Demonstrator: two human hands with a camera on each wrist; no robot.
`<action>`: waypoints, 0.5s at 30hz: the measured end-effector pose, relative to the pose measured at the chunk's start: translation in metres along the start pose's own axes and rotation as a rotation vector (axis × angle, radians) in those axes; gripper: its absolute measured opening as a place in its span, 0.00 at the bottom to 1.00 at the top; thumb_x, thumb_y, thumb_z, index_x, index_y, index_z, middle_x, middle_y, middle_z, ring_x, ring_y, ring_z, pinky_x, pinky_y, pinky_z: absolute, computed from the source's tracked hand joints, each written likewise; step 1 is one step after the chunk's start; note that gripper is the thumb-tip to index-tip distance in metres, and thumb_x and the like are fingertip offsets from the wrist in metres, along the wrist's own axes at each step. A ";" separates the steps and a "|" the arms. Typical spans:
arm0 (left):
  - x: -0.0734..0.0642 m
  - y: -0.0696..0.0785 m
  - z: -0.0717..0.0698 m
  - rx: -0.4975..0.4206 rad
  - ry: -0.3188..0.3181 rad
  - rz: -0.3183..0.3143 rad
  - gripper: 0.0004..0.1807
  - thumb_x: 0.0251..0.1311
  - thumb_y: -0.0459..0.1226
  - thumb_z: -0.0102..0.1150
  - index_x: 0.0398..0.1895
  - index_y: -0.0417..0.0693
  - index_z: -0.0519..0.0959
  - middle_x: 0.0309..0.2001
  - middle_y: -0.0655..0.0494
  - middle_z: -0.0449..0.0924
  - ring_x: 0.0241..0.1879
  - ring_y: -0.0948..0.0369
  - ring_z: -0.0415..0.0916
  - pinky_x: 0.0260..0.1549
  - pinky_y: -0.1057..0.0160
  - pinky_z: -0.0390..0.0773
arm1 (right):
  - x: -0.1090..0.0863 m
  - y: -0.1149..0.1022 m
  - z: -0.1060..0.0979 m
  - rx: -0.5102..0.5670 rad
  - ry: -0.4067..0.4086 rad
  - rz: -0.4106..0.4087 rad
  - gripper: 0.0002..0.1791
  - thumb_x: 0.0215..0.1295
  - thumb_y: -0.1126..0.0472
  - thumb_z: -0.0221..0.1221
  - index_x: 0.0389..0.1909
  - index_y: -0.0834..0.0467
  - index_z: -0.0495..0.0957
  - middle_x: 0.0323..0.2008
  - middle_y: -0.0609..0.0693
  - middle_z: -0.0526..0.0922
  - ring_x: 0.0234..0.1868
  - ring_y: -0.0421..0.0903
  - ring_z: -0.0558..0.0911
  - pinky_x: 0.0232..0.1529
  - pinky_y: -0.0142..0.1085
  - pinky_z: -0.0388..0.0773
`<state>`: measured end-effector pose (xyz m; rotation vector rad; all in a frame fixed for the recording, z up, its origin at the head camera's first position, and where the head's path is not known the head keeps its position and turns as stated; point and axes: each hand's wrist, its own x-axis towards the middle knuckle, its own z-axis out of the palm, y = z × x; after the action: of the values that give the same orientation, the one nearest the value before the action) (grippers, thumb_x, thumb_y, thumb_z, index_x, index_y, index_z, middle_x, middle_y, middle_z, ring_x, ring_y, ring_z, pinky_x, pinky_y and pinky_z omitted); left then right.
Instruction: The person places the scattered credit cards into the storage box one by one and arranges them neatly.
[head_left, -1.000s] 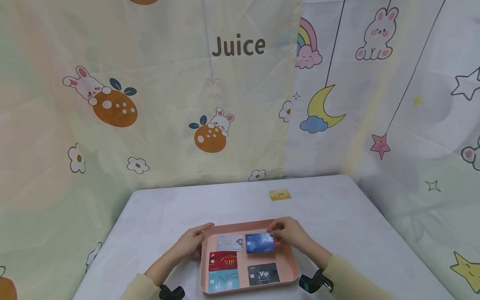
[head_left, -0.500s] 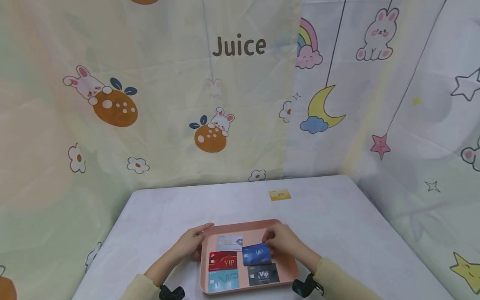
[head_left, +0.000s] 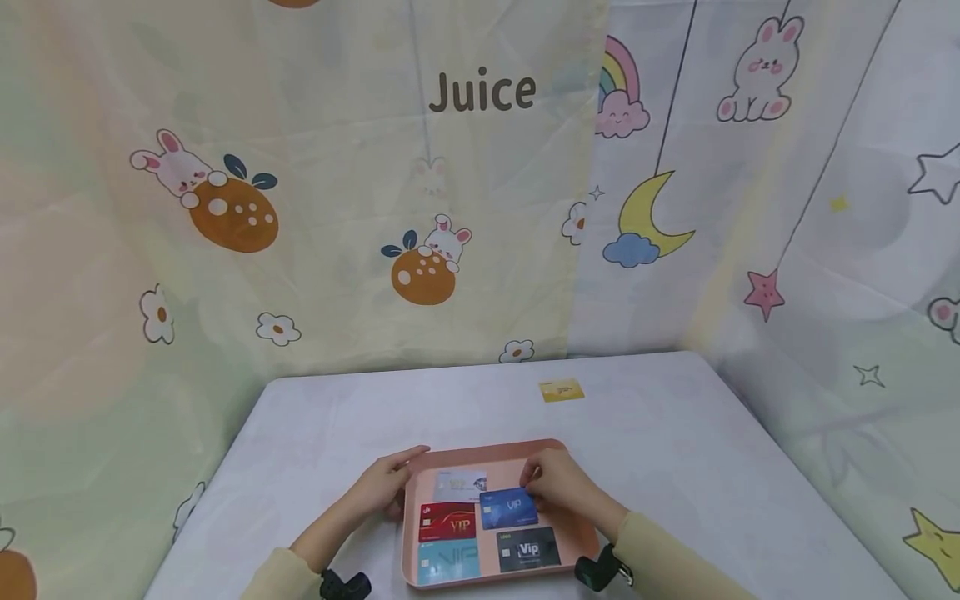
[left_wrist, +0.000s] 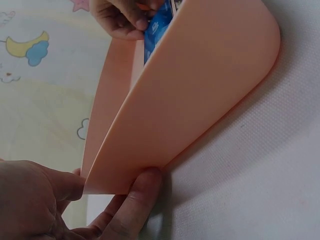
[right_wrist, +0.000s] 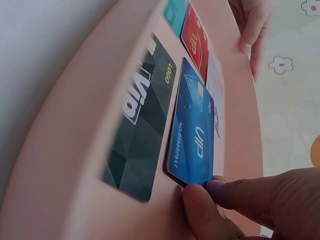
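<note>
A pink tray [head_left: 525, 450] holds several VIP cards. My right hand [head_left: 566, 483] is over the tray's right part, thumb and finger pinching the right end of a blue VIP card [head_left: 509, 509]. In the right wrist view that blue card [right_wrist: 192, 130] lies close over the tray floor, between the black card [right_wrist: 142, 120] and the silver one. My left hand [head_left: 386, 483] holds the tray's far left corner, thumb and fingers around it in the left wrist view. A red card [head_left: 447, 522], a teal card [head_left: 448, 562] and a silver card [head_left: 461, 486] fill the tray's left side.
On the white table [head_left: 337, 417], beyond the tray, lies a yellow card [head_left: 562, 391]. Printed cloth [head_left: 337, 208] hangs behind and beside the table. A black device sits on each wrist.
My right hand has brought the blue card down toward the black card and slightly left, nearer the red one. The left hand stays at the tray's corner.
</note>
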<state>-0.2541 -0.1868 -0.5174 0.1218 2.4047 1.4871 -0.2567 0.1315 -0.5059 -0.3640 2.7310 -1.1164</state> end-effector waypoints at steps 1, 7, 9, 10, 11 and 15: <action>0.000 0.000 0.000 -0.002 -0.003 0.000 0.26 0.78 0.38 0.45 0.76 0.46 0.68 0.55 0.44 0.84 0.18 0.58 0.73 0.20 0.63 0.78 | 0.000 0.000 -0.001 -0.007 0.001 0.002 0.06 0.63 0.71 0.67 0.27 0.60 0.84 0.27 0.49 0.81 0.24 0.42 0.78 0.23 0.30 0.77; 0.001 0.000 0.001 0.004 0.010 -0.001 0.26 0.77 0.36 0.45 0.76 0.47 0.69 0.60 0.42 0.81 0.19 0.59 0.73 0.21 0.63 0.77 | -0.002 0.002 -0.006 -0.053 0.014 0.017 0.07 0.61 0.70 0.68 0.25 0.60 0.84 0.25 0.48 0.80 0.22 0.41 0.78 0.20 0.29 0.75; 0.000 0.000 0.001 0.004 0.017 -0.005 0.25 0.77 0.36 0.45 0.75 0.48 0.70 0.60 0.42 0.81 0.18 0.59 0.73 0.21 0.64 0.77 | -0.003 0.002 -0.007 -0.059 0.015 0.018 0.07 0.61 0.70 0.68 0.25 0.60 0.84 0.24 0.47 0.80 0.22 0.41 0.77 0.21 0.29 0.75; 0.000 0.000 0.001 0.002 0.018 -0.005 0.25 0.77 0.36 0.45 0.75 0.48 0.70 0.60 0.42 0.82 0.19 0.59 0.73 0.21 0.63 0.77 | -0.003 0.002 -0.006 -0.062 0.015 0.017 0.07 0.61 0.70 0.69 0.25 0.60 0.84 0.24 0.47 0.80 0.23 0.41 0.77 0.21 0.30 0.76; 0.000 0.000 0.001 0.004 0.017 -0.004 0.26 0.77 0.36 0.45 0.76 0.47 0.69 0.59 0.42 0.82 0.18 0.59 0.73 0.20 0.64 0.77 | -0.003 0.002 -0.006 -0.067 0.017 0.011 0.07 0.60 0.70 0.69 0.25 0.60 0.84 0.24 0.47 0.80 0.23 0.41 0.77 0.22 0.30 0.76; 0.000 0.000 0.001 -0.001 0.015 -0.005 0.26 0.77 0.37 0.46 0.76 0.47 0.69 0.57 0.43 0.83 0.17 0.58 0.72 0.20 0.64 0.77 | -0.003 0.002 -0.004 -0.080 0.017 -0.003 0.07 0.60 0.70 0.70 0.25 0.60 0.84 0.24 0.47 0.81 0.25 0.42 0.77 0.24 0.32 0.77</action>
<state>-0.2534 -0.1855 -0.5177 0.1052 2.4137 1.4925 -0.2549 0.1368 -0.5044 -0.3715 2.7970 -1.0175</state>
